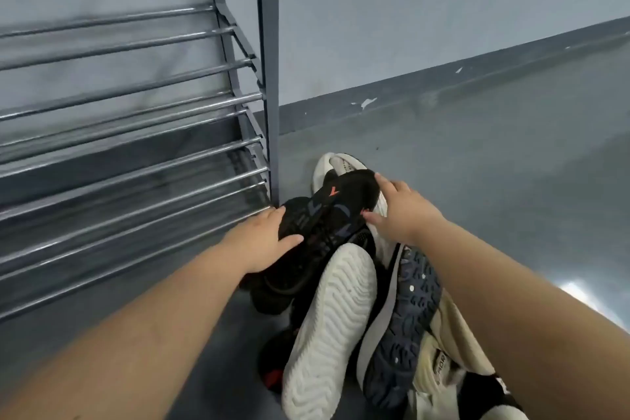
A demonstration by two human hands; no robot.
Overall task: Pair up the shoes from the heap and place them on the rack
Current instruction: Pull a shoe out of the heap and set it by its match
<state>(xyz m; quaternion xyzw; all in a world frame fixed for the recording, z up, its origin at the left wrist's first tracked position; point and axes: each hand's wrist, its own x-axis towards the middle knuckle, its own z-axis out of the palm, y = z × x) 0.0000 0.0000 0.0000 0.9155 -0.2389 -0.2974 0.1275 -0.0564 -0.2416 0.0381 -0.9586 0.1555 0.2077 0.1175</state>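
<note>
Black knit fabric with an orange chevron mark is what both my hands are on: a black mesh sneaker lying on top of the heap of shoes on the grey painted floor, just beside the front corner post of the grey metal shoe rack with chrome bars. My left hand rests against the sneaker's near side, fingers fairly straight and spread, thumb lying over the upper. My right hand lies over the sneaker's collar end, fingers apart and only slightly bent, the thumb touching the black fabric; I cannot tell whether it actually grips.

Under and behind the black sneaker a white shoe pokes out toward the wall. Nearer me a white-soled shoe turned sole-up leans against a shoe with a dark blue lugged sole, also sole-up, under my right forearm. A cream shoe lies at the lower right edge.
</note>
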